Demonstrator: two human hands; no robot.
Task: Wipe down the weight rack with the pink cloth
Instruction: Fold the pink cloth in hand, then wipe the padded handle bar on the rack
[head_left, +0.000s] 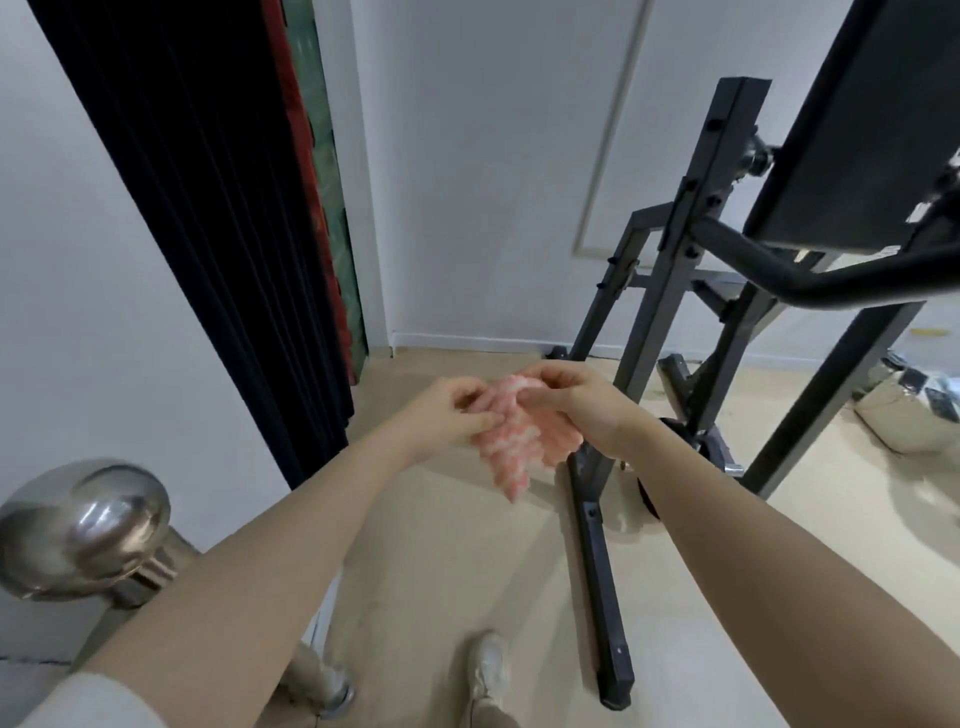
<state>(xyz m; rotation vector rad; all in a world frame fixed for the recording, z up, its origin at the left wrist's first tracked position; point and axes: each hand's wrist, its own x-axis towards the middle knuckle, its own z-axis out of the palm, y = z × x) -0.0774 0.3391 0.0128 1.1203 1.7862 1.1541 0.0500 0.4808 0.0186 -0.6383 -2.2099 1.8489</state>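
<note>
While both hands pinch the pink cloth between them, left hand and right hand each with a grip clamped on its upper edge, the weight rack stands just beyond and right of the cloth, uprights near vertical, nearer the right hand.

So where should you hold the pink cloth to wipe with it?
Hold the pink cloth by its bunched top, from above. The left hand and right hand already pinch it there, and the loose end hangs below, free for wiping the weight rack.
</note>
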